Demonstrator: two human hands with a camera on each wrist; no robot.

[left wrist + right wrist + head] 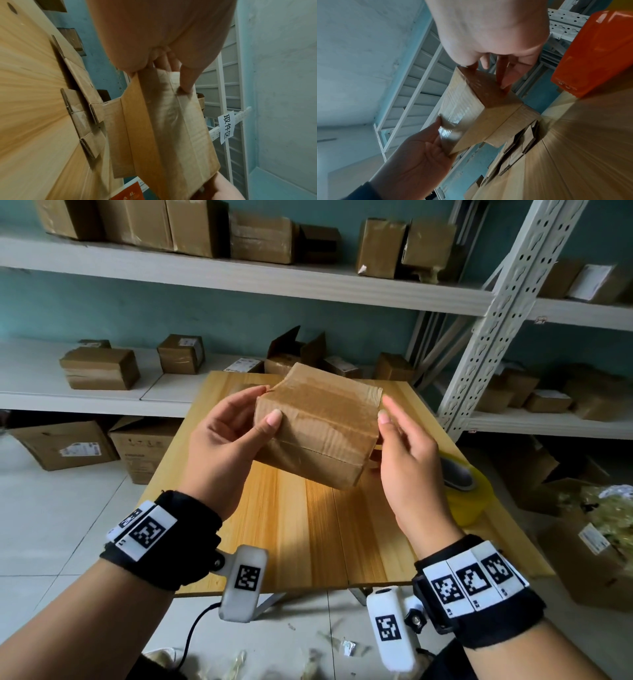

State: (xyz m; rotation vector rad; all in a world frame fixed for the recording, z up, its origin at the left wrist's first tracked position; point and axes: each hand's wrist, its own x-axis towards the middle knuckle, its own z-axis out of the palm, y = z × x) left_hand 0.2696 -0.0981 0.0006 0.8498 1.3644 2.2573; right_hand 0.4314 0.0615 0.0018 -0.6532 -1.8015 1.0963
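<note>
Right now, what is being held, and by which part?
A taped cardboard box, held by its two ends: the left hand grips the left end, thumb on the top face; the right hand holds the right end.

The wooden worktop is made up of light planks. A yellow tape roll is laid flat near its right edge. Flattened cartons are laid at its far edge.
</note>
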